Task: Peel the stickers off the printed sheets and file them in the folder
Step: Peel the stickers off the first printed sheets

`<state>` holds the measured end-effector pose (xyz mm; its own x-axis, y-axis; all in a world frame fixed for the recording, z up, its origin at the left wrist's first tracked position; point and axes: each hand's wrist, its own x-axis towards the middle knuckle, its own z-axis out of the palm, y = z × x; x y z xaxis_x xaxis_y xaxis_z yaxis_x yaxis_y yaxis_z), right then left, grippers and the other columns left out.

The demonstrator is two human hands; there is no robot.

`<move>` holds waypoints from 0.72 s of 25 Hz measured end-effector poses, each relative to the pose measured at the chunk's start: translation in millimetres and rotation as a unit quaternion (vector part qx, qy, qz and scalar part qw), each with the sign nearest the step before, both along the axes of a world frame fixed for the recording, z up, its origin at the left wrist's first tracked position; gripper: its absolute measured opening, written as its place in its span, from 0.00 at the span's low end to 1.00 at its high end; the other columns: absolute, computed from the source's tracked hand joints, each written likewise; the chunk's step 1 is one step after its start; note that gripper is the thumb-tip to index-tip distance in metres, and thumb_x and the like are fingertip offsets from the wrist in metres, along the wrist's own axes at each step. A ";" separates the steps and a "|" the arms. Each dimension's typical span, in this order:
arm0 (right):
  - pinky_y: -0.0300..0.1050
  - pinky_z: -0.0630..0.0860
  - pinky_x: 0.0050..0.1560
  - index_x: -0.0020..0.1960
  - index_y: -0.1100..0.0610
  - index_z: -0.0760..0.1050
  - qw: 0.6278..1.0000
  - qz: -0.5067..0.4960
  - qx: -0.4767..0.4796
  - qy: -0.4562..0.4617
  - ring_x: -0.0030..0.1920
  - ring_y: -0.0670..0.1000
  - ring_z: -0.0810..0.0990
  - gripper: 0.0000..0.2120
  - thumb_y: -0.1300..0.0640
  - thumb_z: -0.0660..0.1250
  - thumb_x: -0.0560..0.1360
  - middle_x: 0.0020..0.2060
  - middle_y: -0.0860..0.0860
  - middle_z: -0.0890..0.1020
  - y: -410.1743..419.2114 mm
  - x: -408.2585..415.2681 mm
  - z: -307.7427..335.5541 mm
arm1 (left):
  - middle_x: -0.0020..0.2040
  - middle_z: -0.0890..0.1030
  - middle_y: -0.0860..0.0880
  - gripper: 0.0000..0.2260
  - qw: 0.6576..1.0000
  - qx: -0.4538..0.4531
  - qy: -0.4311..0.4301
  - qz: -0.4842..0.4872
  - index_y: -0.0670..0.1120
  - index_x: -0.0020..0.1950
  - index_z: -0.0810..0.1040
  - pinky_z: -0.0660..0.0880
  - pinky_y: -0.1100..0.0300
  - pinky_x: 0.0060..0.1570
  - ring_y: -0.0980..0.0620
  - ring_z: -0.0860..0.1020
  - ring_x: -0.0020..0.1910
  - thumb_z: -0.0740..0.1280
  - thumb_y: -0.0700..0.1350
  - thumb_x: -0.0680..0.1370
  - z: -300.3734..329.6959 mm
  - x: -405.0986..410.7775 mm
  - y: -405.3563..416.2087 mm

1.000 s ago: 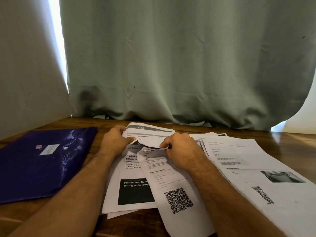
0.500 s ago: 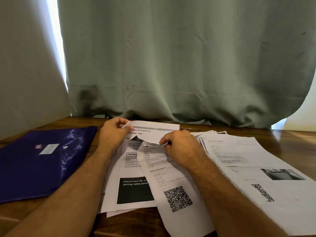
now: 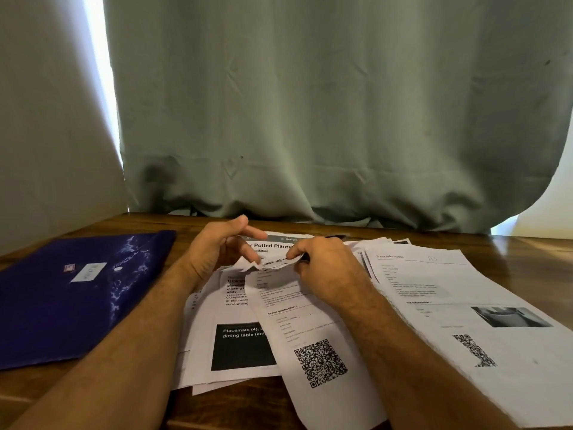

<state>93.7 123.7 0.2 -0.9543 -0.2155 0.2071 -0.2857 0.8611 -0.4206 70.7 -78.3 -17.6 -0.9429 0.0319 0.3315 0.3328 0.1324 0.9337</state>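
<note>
Several printed sheets (image 3: 316, 330) lie overlapped on the wooden table, some with QR codes and one with a black box. My right hand (image 3: 325, 268) pinches the curled top edge of the QR sheet (image 3: 273, 263) at the pile's middle. My left hand (image 3: 217, 246) hovers just left of that edge with its fingers spread and loosely bent, holding nothing that I can see. A dark blue folder (image 3: 77, 293) lies shut at the left, with a white label and a small sticker on its cover. I cannot make out a sticker between the fingers.
A green curtain (image 3: 310, 119) hangs right behind the table's back edge. A larger sheet with a photo and a QR code (image 3: 465, 305) covers the right side. Bare wood (image 3: 542, 252) shows at the far right and along the front edge.
My left hand has let go of the folded-up sheet top and opened. The sheet behind now shows a "Potted Plants" heading. My right hand keeps its pinch on the curled edge.
</note>
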 end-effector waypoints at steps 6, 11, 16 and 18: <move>0.51 0.73 0.67 0.61 0.44 0.80 1.000 -0.011 -0.007 -0.024 0.63 0.51 0.75 0.19 0.62 0.72 0.74 0.65 0.50 0.77 -0.1 1.3 -4.0 | 0.58 0.83 0.49 0.13 0.943 -0.175 0.001 0.282 0.49 0.62 0.81 0.75 0.50 0.63 0.50 0.80 0.57 0.71 0.48 0.78 -9.8 -18.7 -7.1; 0.52 0.73 0.68 0.62 0.45 0.79 0.999 -0.009 0.005 -0.035 0.64 0.51 0.75 0.20 0.63 0.73 0.74 0.65 0.51 0.78 0.5 1.5 -1.8 | 0.68 0.77 0.45 0.30 0.941 -0.231 -0.112 0.220 0.48 0.75 0.68 0.73 0.51 0.63 0.46 0.77 0.61 0.73 0.53 0.76 -14.9 -26.4 -12.7; 0.52 0.72 0.69 0.63 0.44 0.79 0.999 -0.007 0.011 -0.032 0.66 0.52 0.74 0.20 0.62 0.72 0.75 0.67 0.51 0.76 -0.8 1.3 -1.5 | 0.66 0.80 0.49 0.32 0.955 -0.189 -0.073 0.217 0.50 0.75 0.67 0.75 0.48 0.64 0.50 0.79 0.59 0.76 0.47 0.74 -15.9 -27.9 -12.9; 0.52 0.73 0.68 0.63 0.44 0.79 1.000 -0.005 0.010 -0.025 0.65 0.52 0.74 0.20 0.61 0.72 0.75 0.66 0.50 0.76 -1.1 2.0 -2.3 | 0.66 0.80 0.49 0.31 0.958 -0.140 -0.026 0.247 0.48 0.76 0.68 0.80 0.53 0.54 0.51 0.81 0.55 0.75 0.42 0.75 -10.4 -25.3 -10.2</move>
<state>95.6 122.6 -2.1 -0.9654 -0.2098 0.1550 -0.2565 0.8723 -0.4164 45.4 -88.5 -28.1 -0.8814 -0.3412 0.3268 0.1183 0.5102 0.8519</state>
